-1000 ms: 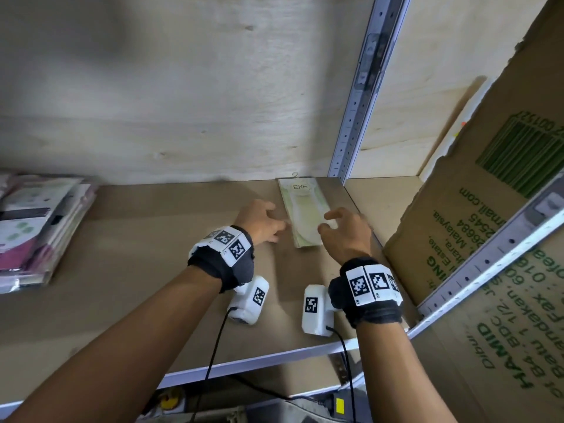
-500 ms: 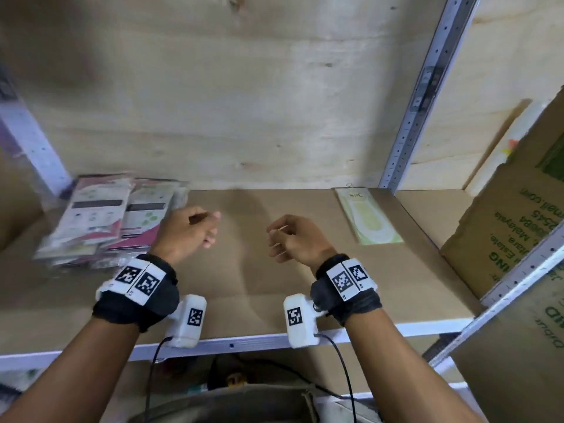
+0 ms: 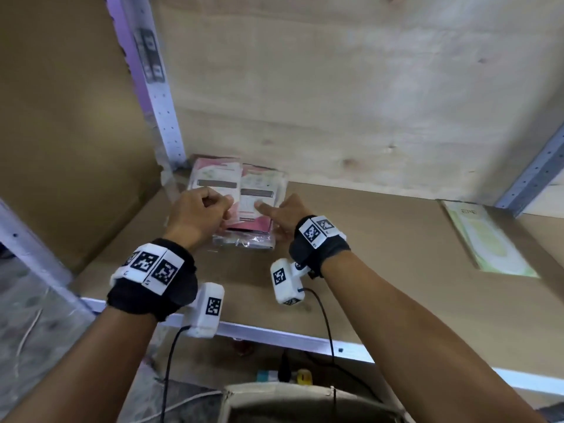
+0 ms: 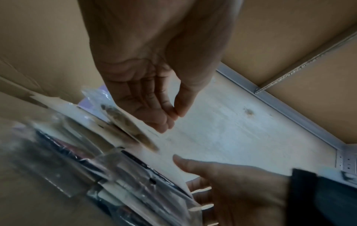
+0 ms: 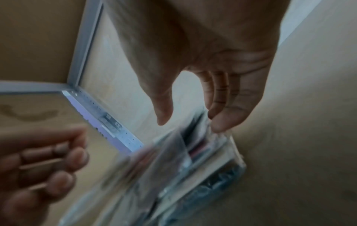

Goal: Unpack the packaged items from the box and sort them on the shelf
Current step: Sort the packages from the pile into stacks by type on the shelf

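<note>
A stack of pink-and-white packets point(image 3: 256, 190) in clear plastic lies at the back left of the shelf board point(image 3: 381, 254). My left hand point(image 3: 219, 203) hovers over its left half with the fingers curled; in the left wrist view the thumb meets the fingertips of this hand point(image 4: 173, 114) with nothing between them. My right hand point(image 3: 268, 209) is at the stack's right edge. In the right wrist view its fingertips point(image 5: 218, 126) touch the plastic edge of the stack point(image 5: 193, 160) while the thumb stays apart above. A flat green packet point(image 3: 485, 239) lies alone at the right.
A purple-lit metal upright point(image 3: 152, 87) and a cardboard panel point(image 3: 76, 132) close the shelf bay on the left; a grey upright point(image 3: 534, 178) stands at the right. Plywood forms the back wall. The shelf's metal front rail point(image 3: 274, 334) runs under my wrists.
Both hands left the green packet, drew back empty, then moved left to the pink stack. The view swung left with them.
</note>
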